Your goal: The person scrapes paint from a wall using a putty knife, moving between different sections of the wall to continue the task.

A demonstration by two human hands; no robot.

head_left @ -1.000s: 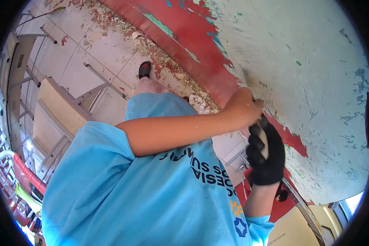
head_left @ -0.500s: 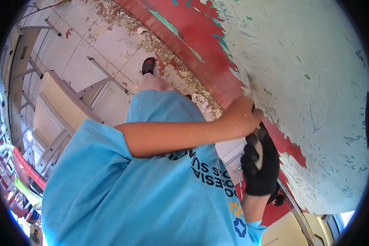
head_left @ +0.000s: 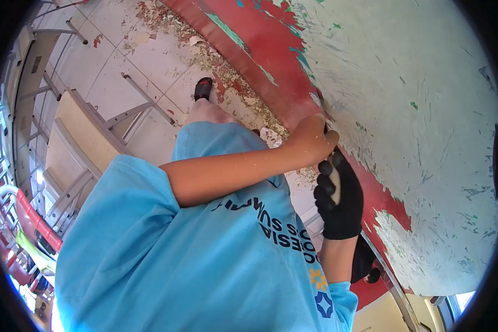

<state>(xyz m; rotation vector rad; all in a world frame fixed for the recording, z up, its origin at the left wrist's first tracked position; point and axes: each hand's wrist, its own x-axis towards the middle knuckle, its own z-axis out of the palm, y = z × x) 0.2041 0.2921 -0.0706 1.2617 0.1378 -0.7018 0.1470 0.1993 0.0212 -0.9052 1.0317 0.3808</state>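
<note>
- Right hand point(head_left: 340, 202), black-gloved: fingers clamped on scraper handle point(head_left: 334, 182).
- Left hand point(head_left: 314, 138), bare: fingers closed over the scraper's upper end, against the wall point(head_left: 415, 99).
- Wall: red paint band point(head_left: 271, 61) partly stripped.
- Floor point(head_left: 149, 61): paint flakes point(head_left: 221, 69) along the wall's base.

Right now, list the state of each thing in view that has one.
left hand: bare, closed on the scraper.
right hand: black-gloved, closed on the scraper handle.
scraper: gripped by both hands, pressed to the wall.
wall: paint mostly scraped off, red band partly left.
floor: littered with paint flakes.
</note>
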